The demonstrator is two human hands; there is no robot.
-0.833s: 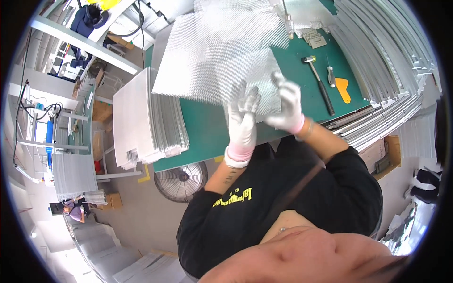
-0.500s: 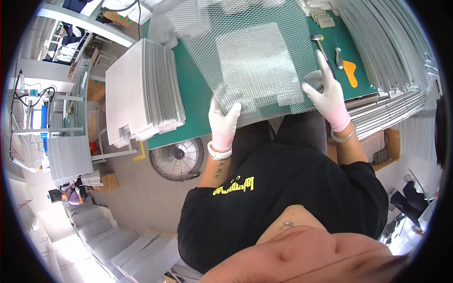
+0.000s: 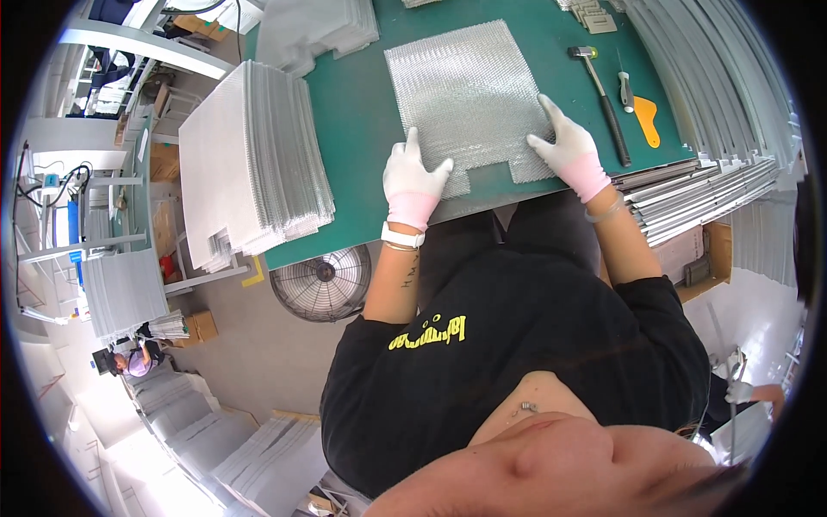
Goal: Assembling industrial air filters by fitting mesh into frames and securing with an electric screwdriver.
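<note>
Against the picture of half a second ago, the silvery rectangular sheet of metal mesh (image 3: 469, 99) is now seen lying flat on the green table mat (image 3: 362, 129), whereas it was then held tilted above the mat; both gloved hands have been brought down onto its near edge. The stack beneath it, seen earlier spreading wide under the raised sheet, is no longer visible there.

The mesh sheet is found at the middle of the green mat, its near edge notched. The left hand (image 3: 413, 177), in a white glove with a pink cuff, is laid flat with fingers spread on the sheet's near left corner; the right hand (image 3: 568, 148), gloved alike, is pressed flat with fingers spread on the near right edge. Nothing is gripped by either hand; the sheet is only pressed.

One mesh sheet is counted under the hands. One tall pile of similar pale mesh sheets (image 3: 250, 164) is stood left of the mat's middle, and a second pile (image 3: 314, 30) lies at its far left corner. To the right of the sheet, one black-handled hammer (image 3: 603, 86) and one orange-handled scraper (image 3: 642, 112) are seen. One round floor fan (image 3: 323, 280) is placed below the mat's near edge
</note>
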